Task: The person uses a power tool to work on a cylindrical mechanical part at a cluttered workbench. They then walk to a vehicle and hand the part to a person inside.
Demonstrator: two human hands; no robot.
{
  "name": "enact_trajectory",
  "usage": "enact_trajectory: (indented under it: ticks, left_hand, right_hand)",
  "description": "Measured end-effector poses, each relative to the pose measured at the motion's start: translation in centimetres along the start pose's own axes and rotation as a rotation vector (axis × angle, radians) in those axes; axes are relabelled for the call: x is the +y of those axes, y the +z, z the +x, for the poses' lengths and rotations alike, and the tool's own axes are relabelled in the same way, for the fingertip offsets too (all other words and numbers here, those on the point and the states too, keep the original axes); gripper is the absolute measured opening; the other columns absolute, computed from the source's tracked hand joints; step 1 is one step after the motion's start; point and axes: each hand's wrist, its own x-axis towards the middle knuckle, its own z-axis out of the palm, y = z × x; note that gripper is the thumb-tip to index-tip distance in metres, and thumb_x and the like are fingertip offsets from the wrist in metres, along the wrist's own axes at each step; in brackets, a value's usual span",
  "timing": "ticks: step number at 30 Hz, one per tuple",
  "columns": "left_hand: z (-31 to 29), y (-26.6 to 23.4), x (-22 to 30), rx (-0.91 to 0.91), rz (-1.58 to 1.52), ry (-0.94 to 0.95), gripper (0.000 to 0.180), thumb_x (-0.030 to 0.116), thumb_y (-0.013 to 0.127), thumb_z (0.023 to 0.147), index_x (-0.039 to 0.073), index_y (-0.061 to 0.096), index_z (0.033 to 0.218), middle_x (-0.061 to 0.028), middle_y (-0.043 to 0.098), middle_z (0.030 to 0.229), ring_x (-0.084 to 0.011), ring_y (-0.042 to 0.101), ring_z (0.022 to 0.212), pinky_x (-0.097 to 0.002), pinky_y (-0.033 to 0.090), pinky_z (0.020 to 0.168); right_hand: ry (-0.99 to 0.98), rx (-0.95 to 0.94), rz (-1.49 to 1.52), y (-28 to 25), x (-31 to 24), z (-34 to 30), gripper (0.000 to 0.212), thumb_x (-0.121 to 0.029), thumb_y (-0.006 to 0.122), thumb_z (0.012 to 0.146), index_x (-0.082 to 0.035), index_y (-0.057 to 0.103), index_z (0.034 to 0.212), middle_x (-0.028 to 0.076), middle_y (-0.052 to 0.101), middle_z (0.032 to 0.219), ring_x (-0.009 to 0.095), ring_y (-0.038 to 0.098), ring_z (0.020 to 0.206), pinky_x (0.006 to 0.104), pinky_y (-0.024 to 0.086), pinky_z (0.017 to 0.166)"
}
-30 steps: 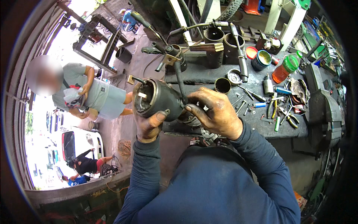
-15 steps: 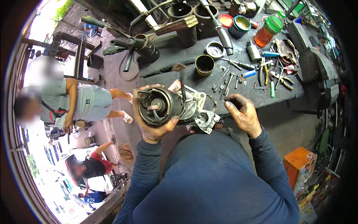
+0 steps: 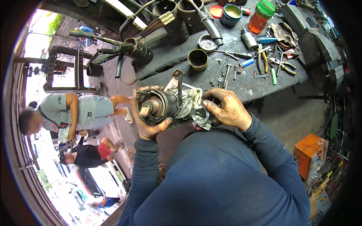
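An opened starter motor [image 3: 170,103] is held in front of my body, near the workbench's front edge. My left hand [image 3: 148,130] wraps round its dark cylindrical housing, thumb on the near side. In the open end a ribbed copper commutator [image 3: 155,105] shows, with a brownish brush block [image 3: 144,111] by it. At the other end is a pale cast-metal housing [image 3: 201,117]. My right hand [image 3: 229,108] closes on that housing with bent fingers and thumb; its fingertips are partly hidden. A dark metal strip [image 3: 180,86] stands up from the motor's far side.
On the dark workbench [image 3: 162,77] lie long bolts [image 3: 226,76], pliers [image 3: 288,67] and several other tools. Beyond my hands stand a small open can [image 3: 198,60], a round metal cap [image 3: 207,43] and a red-liquid bottle [image 3: 260,17]. People [image 3: 75,109] are at the left.
My right hand has moved left from beside the bench edge onto the motor's cast end. The motor has turned slightly in my left hand, showing more of the copper commutator.
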Motion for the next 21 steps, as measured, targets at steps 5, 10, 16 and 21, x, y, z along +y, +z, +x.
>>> enact_trajectory:
  ticks: [5, 10, 16, 21]
  left_hand:
    - [-0.3, 0.3, -0.4, 0.002, 0.036, 0.044, 0.113, 0.027, 0.096, 0.067, 0.0, 0.029, 0.154, -0.0211, 0.054, 0.14, -0.0322, 0.06, 0.125, -0.0452, 0.049, 0.11]
    - [0.2, -0.5, -0.3, -0.103, 0.061, 0.018, 0.109, 0.026, 0.096, 0.065, 0.0, 0.034, 0.151, -0.0202, 0.057, 0.139, -0.031, 0.061, 0.126, -0.0438, 0.05, 0.11]
    - [-0.8, -1.3, -2.4, -0.109, 0.166, 0.019, 0.112, 0.027, 0.095, 0.064, 0.002, 0.031, 0.153, -0.0187, 0.055, 0.142, -0.031, 0.059, 0.129, -0.0454, 0.046, 0.115]
    - [-1.8, -0.5, -3.5, -0.034, 0.135, 0.006, 0.112, 0.028, 0.095, 0.064, 0.004, 0.03, 0.152, -0.0161, 0.054, 0.142, -0.0289, 0.059, 0.127, -0.044, 0.046, 0.115]
  right_hand:
    - [0.074, -0.04, 0.011, 0.3, -0.7, 0.0, 0.025, -0.017, 0.071, 0.092, 0.002, 0.072, 0.109, 0.018, 0.073, 0.101, 0.034, 0.072, 0.088, 0.0413, 0.056, 0.078]
    - [-0.082, 0.019, -0.174, 1.3, 0.3, -0.4, 0.026, -0.017, 0.072, 0.09, -0.001, 0.073, 0.11, 0.017, 0.071, 0.099, 0.037, 0.069, 0.093, 0.0444, 0.055, 0.082]
    - [-0.094, 0.04, -0.202, 1.6, 0.0, -0.2, 0.027, -0.019, 0.073, 0.09, -0.002, 0.074, 0.111, 0.017, 0.07, 0.099, 0.037, 0.068, 0.095, 0.0455, 0.055, 0.084]
    - [-0.088, 0.044, -0.179, 1.8, 0.4, -0.4, 0.027, -0.019, 0.072, 0.09, -0.002, 0.074, 0.111, 0.017, 0.07, 0.098, 0.038, 0.069, 0.095, 0.0456, 0.055, 0.084]
